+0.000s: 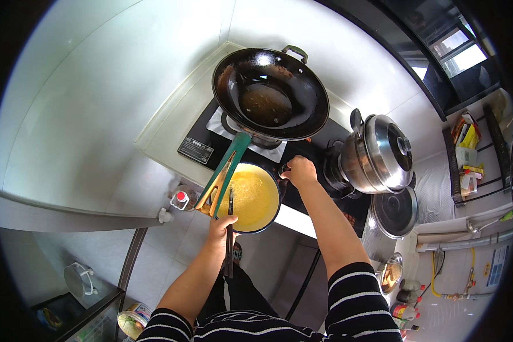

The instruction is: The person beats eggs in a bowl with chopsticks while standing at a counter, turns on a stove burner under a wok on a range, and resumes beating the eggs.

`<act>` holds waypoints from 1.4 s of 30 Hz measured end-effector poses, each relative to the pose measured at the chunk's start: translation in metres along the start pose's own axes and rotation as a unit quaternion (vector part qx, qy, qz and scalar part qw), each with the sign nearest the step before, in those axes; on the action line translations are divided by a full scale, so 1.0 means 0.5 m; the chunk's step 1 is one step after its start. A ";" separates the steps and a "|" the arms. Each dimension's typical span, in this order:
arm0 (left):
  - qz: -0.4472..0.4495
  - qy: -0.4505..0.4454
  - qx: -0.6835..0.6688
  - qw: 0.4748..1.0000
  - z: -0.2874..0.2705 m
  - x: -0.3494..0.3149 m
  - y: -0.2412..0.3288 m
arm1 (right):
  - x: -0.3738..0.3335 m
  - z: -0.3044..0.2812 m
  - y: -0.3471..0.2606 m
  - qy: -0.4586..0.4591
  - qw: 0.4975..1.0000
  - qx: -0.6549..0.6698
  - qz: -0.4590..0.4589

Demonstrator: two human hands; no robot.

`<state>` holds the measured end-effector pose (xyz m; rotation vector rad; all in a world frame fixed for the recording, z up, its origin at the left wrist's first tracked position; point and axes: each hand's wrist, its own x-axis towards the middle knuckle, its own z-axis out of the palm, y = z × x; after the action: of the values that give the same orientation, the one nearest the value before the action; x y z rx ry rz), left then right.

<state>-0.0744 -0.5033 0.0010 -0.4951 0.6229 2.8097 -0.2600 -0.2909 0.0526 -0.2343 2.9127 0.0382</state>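
Observation:
My left hand point(221, 229) is closed on the rim of a pale, dark-rimmed bowl point(275, 196) and on a pair of dark chopsticks point(229, 251). Frothy yellow liquid, like beaten egg point(249, 196), fills much of the bowl. My right hand point(300, 172) reaches to the stove's front edge, its fingers pinched around a dark control knob point(283, 170). Beyond both hands a black wok point(268, 102) stands on the left burner, with a little brownish liquid at its bottom. Its green and wooden long handle point(225, 174) points toward me, just left of the bowl.
A lidded steel pot point(376, 154) occupies the right burner of the black stove point(202, 137). Beside it lies a round dark lid point(394, 212). A red-capped bottle point(182, 198) stands left of the stove. Further right are a dish of food point(390, 275) and several bottles point(404, 312).

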 end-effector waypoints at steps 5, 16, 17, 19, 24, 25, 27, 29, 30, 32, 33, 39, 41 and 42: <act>0.006 -0.014 -0.009 1.000 0.019 -0.012 0.010 | -0.004 -0.004 -0.003 0.006 1.000 0.005 0.005; 0.020 -0.010 -0.016 1.000 0.047 -0.019 0.024 | -0.020 -0.018 -0.019 0.011 1.000 -0.013 -0.001; 0.006 0.003 -0.004 1.000 0.031 -0.011 0.016 | -0.019 -0.014 -0.015 0.018 0.999 -0.036 -0.011; 0.009 0.008 0.006 1.000 0.021 -0.002 0.007 | -0.020 -0.012 -0.014 0.022 0.999 -0.034 -0.007; -0.011 0.031 0.083 0.996 -0.020 0.022 0.007 | -0.018 -0.001 -0.002 0.048 0.998 -0.033 -0.028; 0.001 0.026 0.072 0.997 -0.013 0.020 0.011 | -0.018 0.005 -0.001 0.062 0.997 -0.020 -0.033; 0.019 0.011 0.062 0.998 0.012 0.010 0.021 | -0.029 0.008 0.003 0.081 0.996 -0.007 -0.027; 0.042 -0.027 0.038 0.998 0.023 0.007 0.018 | -0.042 0.014 -0.001 0.108 0.994 -0.001 -0.026; 0.038 -0.025 0.039 0.998 0.029 0.002 0.017 | -0.046 0.020 -0.002 0.123 0.992 0.003 -0.024; 0.031 -0.023 0.040 0.998 0.037 -0.005 0.008 | -0.046 0.047 0.011 0.151 0.988 0.000 -0.034; 0.033 -0.048 0.049 0.997 0.037 -0.004 0.005 | -0.042 0.057 0.018 0.170 0.985 0.013 -0.034; 0.054 -0.054 0.109 0.991 0.032 -0.034 -0.016 | -0.043 0.067 0.011 0.181 0.979 0.096 0.014; 0.061 -0.045 0.115 0.990 0.036 -0.054 -0.022 | -0.050 0.055 0.005 0.154 0.981 0.114 0.038; 0.055 -0.040 0.114 0.991 0.036 -0.065 -0.025 | -0.061 0.054 0.001 0.173 0.979 0.103 0.039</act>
<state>-0.0460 -0.4887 0.0238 -0.3120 0.9664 2.7929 -0.2247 -0.2844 0.0328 -0.1002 3.2376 -0.3233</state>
